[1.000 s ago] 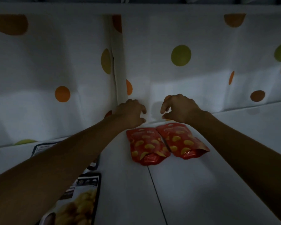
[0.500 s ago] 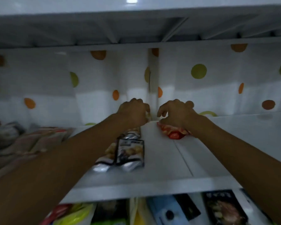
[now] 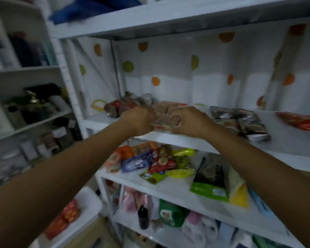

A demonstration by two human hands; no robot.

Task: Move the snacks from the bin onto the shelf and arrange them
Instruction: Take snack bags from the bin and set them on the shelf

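Observation:
Both my hands reach onto the upper white shelf. My left hand and my right hand have curled fingers on a pale pinkish snack packet that lies between them at the shelf's front; the picture is blurred. Behind it lie more pale packets and dark red packets. Dark silver packets lie to the right, and a red pouch lies further right. A white bin with red-orange packets stands low at the left.
The shelf below holds blue, red, green and yellow snack packs. A lower shelf carries a dark bottle and green and pink bags. A second rack with jars stands left. A dotted white sheet backs the upper shelf.
The view has pulled back and swung left, away from the red pouches. Both hands have moved left along the shelf, past the silver packets, onto the pale packet.

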